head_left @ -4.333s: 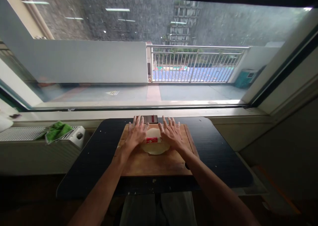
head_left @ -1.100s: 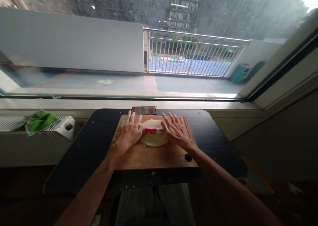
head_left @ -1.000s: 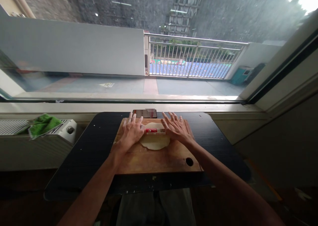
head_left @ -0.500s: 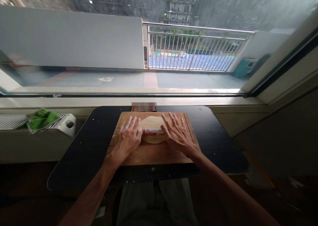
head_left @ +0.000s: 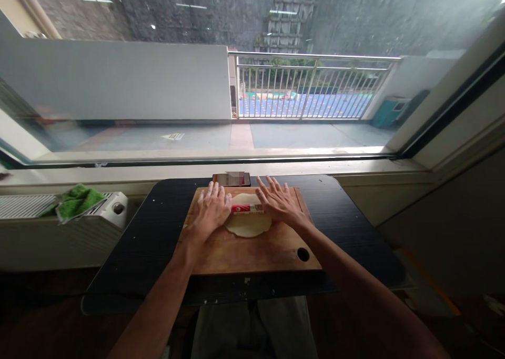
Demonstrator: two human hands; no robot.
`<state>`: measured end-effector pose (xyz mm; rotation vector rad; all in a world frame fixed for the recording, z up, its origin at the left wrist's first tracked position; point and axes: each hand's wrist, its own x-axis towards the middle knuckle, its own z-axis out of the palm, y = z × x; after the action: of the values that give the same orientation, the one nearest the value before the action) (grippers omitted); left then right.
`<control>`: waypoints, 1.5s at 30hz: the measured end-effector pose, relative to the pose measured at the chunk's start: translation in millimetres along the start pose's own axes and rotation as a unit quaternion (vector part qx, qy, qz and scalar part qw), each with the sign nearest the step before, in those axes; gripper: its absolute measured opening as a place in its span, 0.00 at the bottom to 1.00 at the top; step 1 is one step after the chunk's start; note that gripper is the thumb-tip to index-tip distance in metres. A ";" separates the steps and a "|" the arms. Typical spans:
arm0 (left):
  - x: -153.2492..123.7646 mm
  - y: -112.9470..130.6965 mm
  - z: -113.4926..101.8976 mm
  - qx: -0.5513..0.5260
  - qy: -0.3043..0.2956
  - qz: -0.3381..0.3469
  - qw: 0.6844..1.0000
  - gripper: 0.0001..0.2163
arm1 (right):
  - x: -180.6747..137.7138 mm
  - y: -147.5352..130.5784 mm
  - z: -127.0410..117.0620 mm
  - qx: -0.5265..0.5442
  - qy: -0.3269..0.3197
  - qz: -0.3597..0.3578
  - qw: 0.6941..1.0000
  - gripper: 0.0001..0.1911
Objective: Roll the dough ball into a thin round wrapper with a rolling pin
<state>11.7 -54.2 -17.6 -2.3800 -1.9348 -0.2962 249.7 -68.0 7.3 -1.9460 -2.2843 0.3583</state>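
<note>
A flat round of pale dough (head_left: 248,225) lies on a wooden cutting board (head_left: 252,251). Across the dough's far half rests a roller with a red and white label (head_left: 246,208). My left hand (head_left: 211,211) lies flat on the roller's left end, fingers stretched forward. My right hand (head_left: 279,202) presses flat on its right end, fingers spread. Both palms rest on the roller without gripping it.
The board sits on a black table (head_left: 347,232) under a wide window. A dark phone (head_left: 231,179) lies just beyond the board. A green cloth (head_left: 77,201) is on a white radiator (head_left: 59,227) at the left. The board has a round hole (head_left: 303,254) near its right corner.
Both hands have pushed the roller away from me across the dough, after it had come back toward me half a second ago. The head camera has shifted slightly.
</note>
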 end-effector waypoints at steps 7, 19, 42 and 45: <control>-67.8 -0.6 -5.1 -0.009 0.034 0.043 0.998 0.31 | -67.2 -5.2 12.6 0.006 0.021 -0.053 0.998 0.36; -65.6 -3.6 -3.6 -0.022 0.032 0.057 0.998 0.30 | -67.2 -5.9 21.6 -0.028 0.051 -0.091 0.994 0.45; -77.5 1.4 4.2 -0.012 0.062 0.056 0.996 0.33 | -91.2 -8.3 32.6 -0.019 0.107 -0.135 0.985 0.41; -38.0 3.8 8.2 -0.002 0.057 0.016 0.998 0.34 | -57.6 -4.3 28.4 -0.021 0.119 -0.117 0.986 0.40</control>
<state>9.0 -90.3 -32.4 -2.3381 -1.8475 -0.4257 248.3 -128.2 -15.4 -1.6131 -2.3413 0.0493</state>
